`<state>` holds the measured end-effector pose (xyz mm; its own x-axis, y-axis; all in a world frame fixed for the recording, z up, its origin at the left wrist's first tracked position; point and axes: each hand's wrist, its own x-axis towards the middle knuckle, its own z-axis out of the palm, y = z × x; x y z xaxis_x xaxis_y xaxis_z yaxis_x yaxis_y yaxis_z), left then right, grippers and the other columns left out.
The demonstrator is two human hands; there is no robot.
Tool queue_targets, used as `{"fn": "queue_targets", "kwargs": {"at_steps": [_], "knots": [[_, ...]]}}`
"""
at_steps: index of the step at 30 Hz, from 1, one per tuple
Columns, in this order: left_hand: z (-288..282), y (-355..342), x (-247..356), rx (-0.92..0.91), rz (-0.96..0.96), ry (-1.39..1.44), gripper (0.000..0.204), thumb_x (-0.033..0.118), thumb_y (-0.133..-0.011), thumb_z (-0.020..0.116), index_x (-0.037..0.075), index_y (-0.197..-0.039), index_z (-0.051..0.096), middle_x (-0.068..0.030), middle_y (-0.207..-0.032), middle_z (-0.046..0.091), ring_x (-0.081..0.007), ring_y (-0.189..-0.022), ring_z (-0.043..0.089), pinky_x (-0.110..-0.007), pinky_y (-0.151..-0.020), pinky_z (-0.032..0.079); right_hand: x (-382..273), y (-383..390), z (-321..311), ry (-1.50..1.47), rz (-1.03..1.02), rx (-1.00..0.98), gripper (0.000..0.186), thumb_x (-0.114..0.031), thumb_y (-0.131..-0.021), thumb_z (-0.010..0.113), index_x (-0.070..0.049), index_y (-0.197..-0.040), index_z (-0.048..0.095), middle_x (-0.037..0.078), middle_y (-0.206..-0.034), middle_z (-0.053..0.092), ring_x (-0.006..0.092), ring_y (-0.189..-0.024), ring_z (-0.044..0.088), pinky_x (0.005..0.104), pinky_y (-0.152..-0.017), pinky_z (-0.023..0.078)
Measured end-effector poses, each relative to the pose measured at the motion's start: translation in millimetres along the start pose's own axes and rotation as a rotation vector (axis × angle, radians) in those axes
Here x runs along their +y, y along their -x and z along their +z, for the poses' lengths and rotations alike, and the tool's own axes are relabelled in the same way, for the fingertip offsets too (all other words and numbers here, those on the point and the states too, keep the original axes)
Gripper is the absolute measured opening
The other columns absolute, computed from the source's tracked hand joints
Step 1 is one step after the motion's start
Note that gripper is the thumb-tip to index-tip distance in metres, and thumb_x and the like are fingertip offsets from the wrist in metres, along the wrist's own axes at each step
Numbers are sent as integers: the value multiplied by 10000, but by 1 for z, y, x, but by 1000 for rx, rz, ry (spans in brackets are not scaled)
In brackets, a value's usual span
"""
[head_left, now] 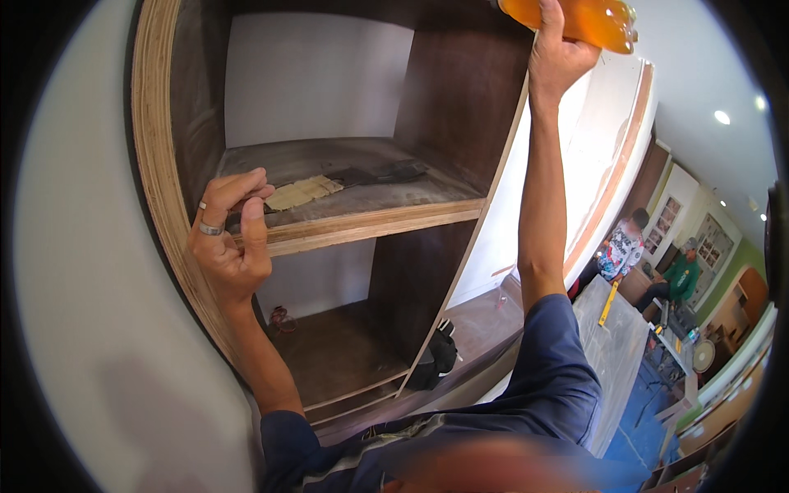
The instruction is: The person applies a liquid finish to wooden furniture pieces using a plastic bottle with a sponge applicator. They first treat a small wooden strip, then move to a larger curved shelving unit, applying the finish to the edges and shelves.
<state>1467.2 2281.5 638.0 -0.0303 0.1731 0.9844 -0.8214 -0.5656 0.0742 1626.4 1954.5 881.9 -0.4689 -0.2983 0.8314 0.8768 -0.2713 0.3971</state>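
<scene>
Left hand [230, 238]: fingers half curled at the wooden shelf's front edge [378, 226]; whether it grips anything, I cannot tell. Right hand [563, 62]: raised, closed around 1 sideways bottle of amber liquid [606, 26]. A tan strip [304, 193] lies on the shelf. Farther off are 2 people [622, 251].

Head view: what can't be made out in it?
All in the head view:
Bottle in the right hand: partly cut off by the upper edge.
Left hand: its curled fingers hide whether it grips anything.
Reddish bundle in the lower compartment: too small to identify.
Black item: partly hidden by the cabinet's side panel.
</scene>
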Motion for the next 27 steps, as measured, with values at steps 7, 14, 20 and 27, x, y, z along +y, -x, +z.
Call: {"fn": "queue_targets", "kwargs": {"at_steps": [7, 14, 20, 27], "knots": [[-5, 2, 3, -52, -27, -29, 240, -44, -993, 541, -34, -1195, 670, -155, -1059, 684, -215, -938, 712, -322, -842, 595, 5, -9, -32, 199, -66, 2, 374, -264, -953, 766, 28, -1139, 622, 116, -1032, 698, 229, -941, 719, 370, -887, 604], [-5, 1, 2, -54, -2, -19, 237, -55, -989, 543, -31, -1184, 675, -144, -1058, 686, -202, -932, 714, -316, -833, 596, 3, -44, -27, -389, 385, 19, 456, -321, -979, 717, 49, -1204, 575, 170, -1101, 690, 275, -1046, 712, 438, -851, 652], [-5, 2, 0, -50, -1, -3, 234, -57, -985, 545, -28, -1173, 681, -140, -1055, 688, -201, -927, 716, -312, -827, 595, -6, -50, -5, -331, 424, -52, 487, -449, -1024, 634, -28, -1260, 564, 133, -1092, 679, 242, -937, 717, 390, -731, 648], [-4, 0, 0, -58, 8, -20, 231, -52, -977, 551, -28, -1160, 689, -142, -1042, 692, -203, -924, 718, -314, -816, 597, -7, -44, 8, -345, 396, 8, 400, -381, -1033, 642, -25, -1213, 606, 105, -1040, 679, 192, -935, 699, 343, -760, 616]]}}
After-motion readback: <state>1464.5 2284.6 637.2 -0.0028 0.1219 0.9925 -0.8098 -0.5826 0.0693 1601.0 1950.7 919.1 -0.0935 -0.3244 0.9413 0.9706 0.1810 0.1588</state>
